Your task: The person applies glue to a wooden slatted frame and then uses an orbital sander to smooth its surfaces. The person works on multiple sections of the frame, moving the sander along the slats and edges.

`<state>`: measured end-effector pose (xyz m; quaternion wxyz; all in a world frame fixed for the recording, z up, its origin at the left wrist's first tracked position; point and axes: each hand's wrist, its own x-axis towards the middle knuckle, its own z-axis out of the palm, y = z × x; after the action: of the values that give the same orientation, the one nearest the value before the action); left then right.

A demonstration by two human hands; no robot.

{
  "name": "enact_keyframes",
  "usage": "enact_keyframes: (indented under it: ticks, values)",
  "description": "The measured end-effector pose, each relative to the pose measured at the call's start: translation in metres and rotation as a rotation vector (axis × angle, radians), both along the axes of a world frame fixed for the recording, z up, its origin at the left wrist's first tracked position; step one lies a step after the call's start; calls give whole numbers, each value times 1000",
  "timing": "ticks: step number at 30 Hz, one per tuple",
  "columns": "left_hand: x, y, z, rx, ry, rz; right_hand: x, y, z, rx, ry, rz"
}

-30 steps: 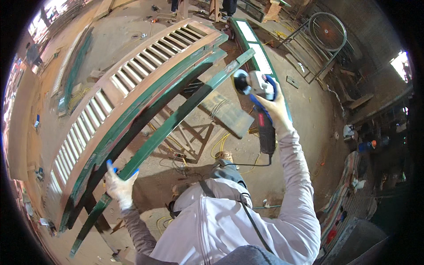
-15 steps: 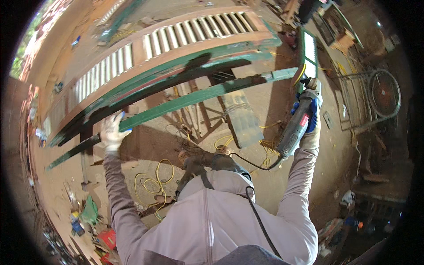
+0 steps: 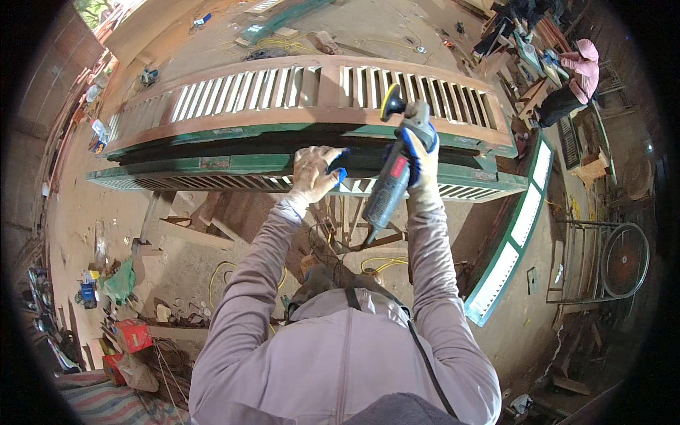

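Brown floor runs under everything. Biggest thing on it: bare-wood louvered shutter w/ green front edge, lying flat-ish across the top of the work area. A green louvered shutter sits tilted on the near side, dark gap btwn the two, slats facing the wearer. Off R, narrow green-framed panel w/ white slats slants down, well apart fr. both hands. Co-worker in pink hooded top bends over stuff far upper R; spoked wheel on metal frame stands below. Angle grinder, gray body, is up over the green shutter, slanted, cord end low. R hand, white glove w/ blue fingers, is wrapped round its upper body, firm grip. L hand, same type glove, is at the green shutter's top edge nr mid-length; thumb & fingers curved w/ a gap, can't tell if it's gripping. Lower L: green cloth, red box. Smallest: round pad on grinder, yellow rim, on edge in front of the wood slats; contact unclear.
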<state>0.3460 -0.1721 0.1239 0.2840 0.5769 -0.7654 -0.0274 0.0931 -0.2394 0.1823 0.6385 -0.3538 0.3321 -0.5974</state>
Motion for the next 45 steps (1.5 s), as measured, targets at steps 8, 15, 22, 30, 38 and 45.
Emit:
enact_keyframes:
  ticks: [8, 15, 22, 30, 38, 45]
  values:
    - [1, -15, 31, 163, 26, -62, 105, -44, -28, -93, 209, -212]
    - [0, -16, 33, 83, 89, -28, 126, -30, -9, -120, 328, -183]
    - [-7, -5, 37, 92, 174, -29, 134, -24, -20, -168, 733, -413]
    - [-12, 7, 29, 38, 124, -27, 121, -23, -9, 79, 220, -258]
    - [-7, 13, 18, -3, 80, -23, 122, -12, -25, -158, 447, -269]
    - [-4, 12, -9, -110, 129, -90, 95, -15, -28, 12, 288, -313]
